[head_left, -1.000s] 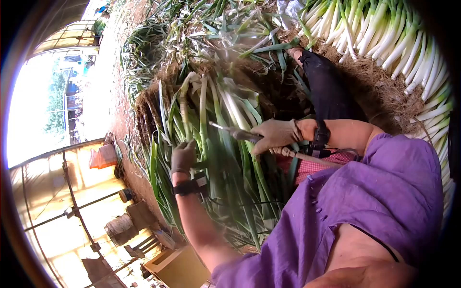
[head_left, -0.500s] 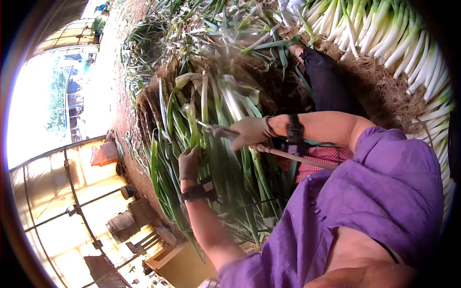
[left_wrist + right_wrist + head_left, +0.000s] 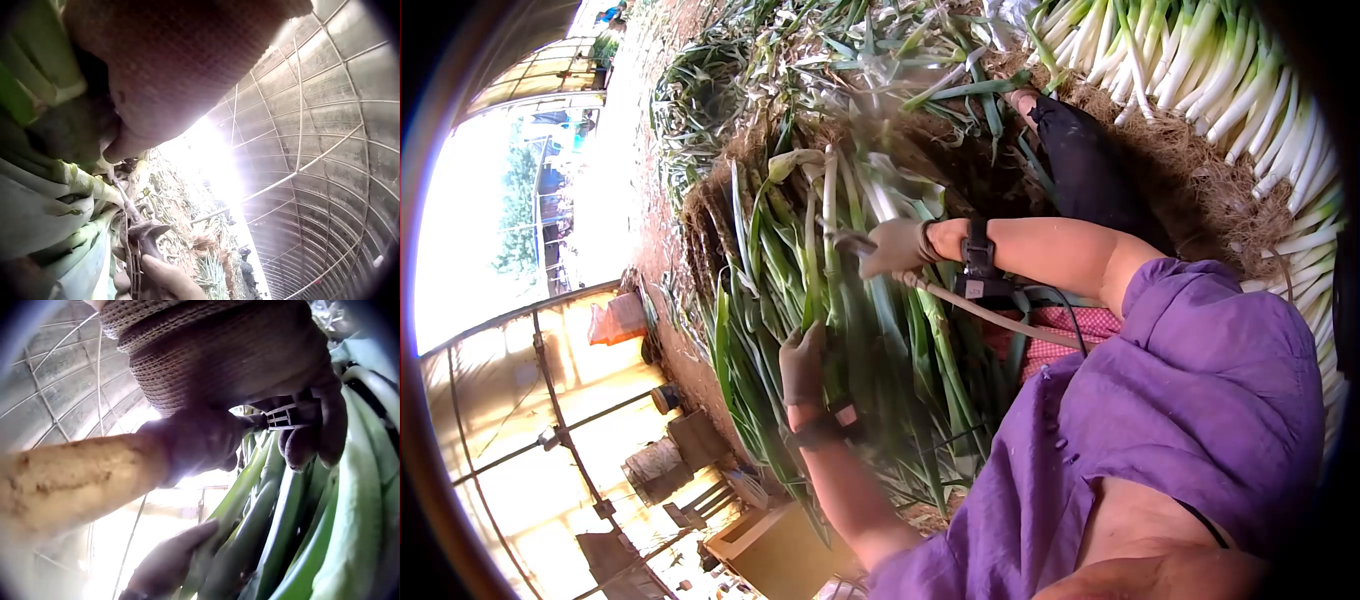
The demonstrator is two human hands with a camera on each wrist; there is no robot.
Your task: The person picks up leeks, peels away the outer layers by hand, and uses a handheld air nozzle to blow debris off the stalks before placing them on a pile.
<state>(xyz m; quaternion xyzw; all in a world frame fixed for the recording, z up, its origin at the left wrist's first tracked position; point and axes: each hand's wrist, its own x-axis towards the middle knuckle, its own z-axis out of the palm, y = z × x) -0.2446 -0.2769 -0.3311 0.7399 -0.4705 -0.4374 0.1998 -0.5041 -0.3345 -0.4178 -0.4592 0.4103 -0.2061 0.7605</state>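
My gloved left hand point(image 3: 803, 365) grips the green leaves of a leek point(image 3: 811, 260), whose pale stalk points away from me over the pile. My gloved right hand point(image 3: 895, 248) holds an air blow gun point(image 3: 855, 243), its fingers curled round the handle. The gun's thin nozzle point(image 3: 122, 192) points at the pale stalks in the left wrist view. A tan hose point(image 3: 1010, 322) runs from the gun back past my lap and looms large in the right wrist view. Under both hands lies a heap of untrimmed leeks point(image 3: 745, 340) with brown roots at the far end.
Clean white leeks point(image 3: 1200, 80) with roots lie in rows at the upper right. Stripped leaves point(image 3: 800, 70) litter the ground ahead. My leg in dark cloth point(image 3: 1085, 180) stretches between them. A wooden box point(image 3: 785, 560) stands at lower left, near the greenhouse wall point(image 3: 520, 430).
The left hand has drawn back toward my body along the leaves. The right hand has moved left and a little forward with the air blow gun, closer to the held leek.
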